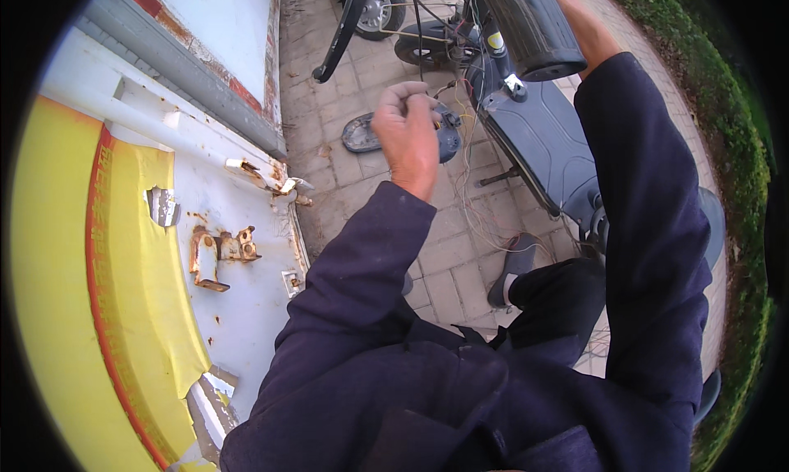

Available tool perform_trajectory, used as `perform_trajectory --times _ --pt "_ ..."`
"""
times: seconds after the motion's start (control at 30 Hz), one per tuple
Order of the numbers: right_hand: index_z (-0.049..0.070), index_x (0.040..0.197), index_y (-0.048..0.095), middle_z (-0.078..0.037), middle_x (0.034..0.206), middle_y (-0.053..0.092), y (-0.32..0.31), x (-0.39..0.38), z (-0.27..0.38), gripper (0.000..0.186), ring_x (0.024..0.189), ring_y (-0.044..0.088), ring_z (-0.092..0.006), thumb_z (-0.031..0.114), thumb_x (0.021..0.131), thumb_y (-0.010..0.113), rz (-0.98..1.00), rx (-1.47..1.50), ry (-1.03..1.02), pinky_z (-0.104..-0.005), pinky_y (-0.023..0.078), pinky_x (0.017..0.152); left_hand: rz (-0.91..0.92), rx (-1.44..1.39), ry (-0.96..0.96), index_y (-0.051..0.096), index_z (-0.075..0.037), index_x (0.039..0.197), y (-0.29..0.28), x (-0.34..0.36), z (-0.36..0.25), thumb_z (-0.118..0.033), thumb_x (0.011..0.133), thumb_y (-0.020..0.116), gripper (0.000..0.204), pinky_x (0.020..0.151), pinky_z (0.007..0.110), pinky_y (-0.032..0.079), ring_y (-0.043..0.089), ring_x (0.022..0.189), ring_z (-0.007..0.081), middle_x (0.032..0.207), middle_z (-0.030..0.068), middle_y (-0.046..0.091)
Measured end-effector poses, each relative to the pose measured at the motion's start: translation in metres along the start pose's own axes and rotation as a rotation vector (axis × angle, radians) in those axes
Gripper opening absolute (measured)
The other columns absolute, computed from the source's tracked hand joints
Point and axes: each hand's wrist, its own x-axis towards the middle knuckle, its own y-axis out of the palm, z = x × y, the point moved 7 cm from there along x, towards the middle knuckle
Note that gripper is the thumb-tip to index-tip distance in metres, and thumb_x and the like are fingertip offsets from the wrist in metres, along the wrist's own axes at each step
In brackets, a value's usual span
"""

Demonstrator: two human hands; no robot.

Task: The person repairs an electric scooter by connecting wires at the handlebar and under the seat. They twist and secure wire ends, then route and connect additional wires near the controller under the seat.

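My left hand [404, 135] is raised among thin wires [464, 143], its dusty fingers curled closed; what, if anything, they hold is hidden. Behind and below it on the paving lies a dark grey oval plastic part [362, 139] with a further dark piece at its right. My right hand [579, 24] reaches up beside the black handlebar grip [538, 41]; its fingers are hidden. The grey scooter [534, 143] stands to my right, its floorboard under the handlebar, with loose wires hanging down to the ground near my foot.
At left are a white metal door [230, 324] with rusty brackets [209, 258] and a torn yellow sheet [57, 250]. A pink scooter with a black wheel [374, 8] stands at the top. A green hedge [731, 127] edges the brick paving [444, 283] on the right.
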Motion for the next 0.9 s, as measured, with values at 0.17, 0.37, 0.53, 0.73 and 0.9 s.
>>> perform_trajectory --times 0.17,0.37,0.53,0.73,0.9 --pt "-0.003 0.107 0.072 -0.007 0.090 0.072 -0.003 0.003 0.002 0.039 0.076 0.063 -0.0134 0.032 0.106 0.057 -0.048 -0.094 -0.026 -0.0319 0.049 0.067 0.063 0.353 0.043 0.061 0.007 0.124 -0.040 0.028 -0.003 -0.010 0.088 0.067 0.040 0.088 0.033 0.052 0.065 0.104 0.0216 0.116 0.0176 0.067" --pt "-0.003 0.106 0.072 -0.008 0.087 0.073 0.008 0.002 0.002 0.031 0.071 0.067 -0.0132 0.027 0.102 0.066 0.049 0.165 0.026 -0.0300 0.052 0.059 0.371 0.711 0.083 0.055 0.011 0.135 -0.035 0.036 0.024 -0.017 0.088 0.069 0.057 0.102 0.038 0.049 0.063 0.123 0.0311 0.131 0.0271 0.063" --pt "-0.003 0.108 0.071 -0.008 0.088 0.073 0.014 -0.004 0.007 0.030 0.071 0.069 -0.0147 0.025 0.103 0.065 0.181 0.249 0.054 -0.0315 0.055 0.061 0.398 0.820 0.237 0.056 0.010 0.136 -0.021 0.053 0.053 -0.021 0.096 0.061 0.051 0.102 0.037 0.049 0.066 0.120 0.0316 0.131 0.0251 0.066" --pt "-0.002 0.107 0.072 -0.009 0.089 0.073 0.008 0.002 0.010 0.030 0.074 0.069 -0.0165 0.024 0.106 0.059 0.133 0.289 0.046 -0.0345 0.056 0.062 0.535 0.431 0.011 0.059 0.010 0.132 -0.015 0.061 0.090 -0.015 0.101 0.050 0.041 0.092 0.032 0.050 0.068 0.100 0.0214 0.111 0.0149 0.073" --pt "-0.003 0.108 0.073 -0.010 0.092 0.074 -0.002 0.006 0.009 0.031 0.076 0.069 -0.0171 0.024 0.107 0.058 0.074 0.128 0.027 -0.0339 0.056 0.065 0.594 0.277 -0.227 0.059 0.009 0.132 -0.024 0.056 0.086 -0.014 0.100 0.045 0.042 0.087 0.029 0.050 0.066 0.097 0.0153 0.107 0.0098 0.073"
